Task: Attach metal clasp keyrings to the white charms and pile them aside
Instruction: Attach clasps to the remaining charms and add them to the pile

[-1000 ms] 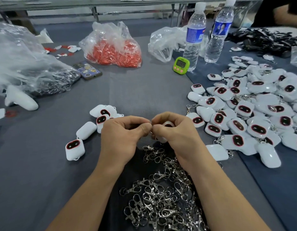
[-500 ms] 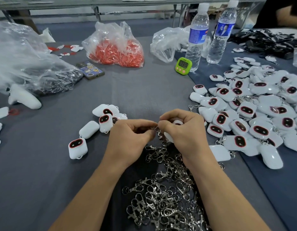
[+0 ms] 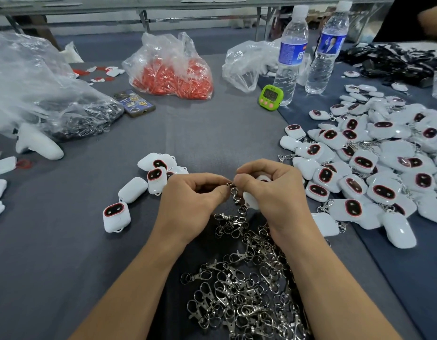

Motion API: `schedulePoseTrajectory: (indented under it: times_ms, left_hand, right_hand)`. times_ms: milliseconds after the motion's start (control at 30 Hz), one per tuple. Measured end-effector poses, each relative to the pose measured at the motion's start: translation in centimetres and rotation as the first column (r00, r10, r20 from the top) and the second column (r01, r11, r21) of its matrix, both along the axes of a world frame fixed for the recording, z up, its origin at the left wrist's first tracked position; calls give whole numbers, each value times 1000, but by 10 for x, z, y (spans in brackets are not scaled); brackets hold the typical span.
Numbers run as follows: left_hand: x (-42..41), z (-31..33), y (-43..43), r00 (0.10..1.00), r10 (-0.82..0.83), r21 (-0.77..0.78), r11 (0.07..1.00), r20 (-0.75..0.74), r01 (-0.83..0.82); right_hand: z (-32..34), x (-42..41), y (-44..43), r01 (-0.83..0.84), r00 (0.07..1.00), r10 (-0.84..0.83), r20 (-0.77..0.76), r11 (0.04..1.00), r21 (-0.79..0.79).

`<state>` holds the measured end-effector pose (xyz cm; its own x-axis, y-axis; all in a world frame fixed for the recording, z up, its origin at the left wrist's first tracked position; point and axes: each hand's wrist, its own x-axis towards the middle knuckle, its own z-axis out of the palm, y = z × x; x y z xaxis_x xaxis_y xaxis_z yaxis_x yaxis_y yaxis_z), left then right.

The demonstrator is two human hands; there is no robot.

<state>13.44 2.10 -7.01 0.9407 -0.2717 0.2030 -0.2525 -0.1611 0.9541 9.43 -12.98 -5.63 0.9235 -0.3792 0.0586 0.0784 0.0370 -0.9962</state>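
Observation:
My right hand (image 3: 271, 192) grips a white charm (image 3: 251, 199), mostly hidden under its fingers. My left hand (image 3: 192, 200) pinches the top of a metal clasp keyring (image 3: 234, 192) right beside the charm; the clasp dangles between my two hands. Below them lies a heap of loose metal clasp keyrings (image 3: 246, 298). Several bare white charms (image 3: 151, 182) lie on the grey cloth to the left. A big pile of charms with clasps on them (image 3: 374, 168) fills the right side.
At the back stand a bag of red parts (image 3: 173, 74), a phone (image 3: 134, 103), a green timer (image 3: 270, 97) and two water bottles (image 3: 289, 57). A large clear bag (image 3: 40, 94) and a white controller (image 3: 38, 146) are on the left. Another person's arm (image 3: 430, 15) is at the top right.
The clasp keyring has come into sight between my hands and now hangs there. My hands have drawn slightly apart and shifted a bit towards the right.

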Motion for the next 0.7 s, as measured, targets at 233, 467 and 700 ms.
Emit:
schedulePoseTrajectory:
  times_ms: [233,467,700]
  left_hand:
    - [4,0,0,982,189,-84,979,11,-188]
    - [2,3,0,991,120,-32,992,63,-118]
    - [-3,6,-1,986,99,73,991,133,-109]
  right_hand:
    - [-3,-1,-2,-59,997,55,-56,996,-72]
    - [-5,-1,4,-28,999,12,-45,928,-372]
    - [-4,-3,1,-15,1000,11,-11,926,-378]
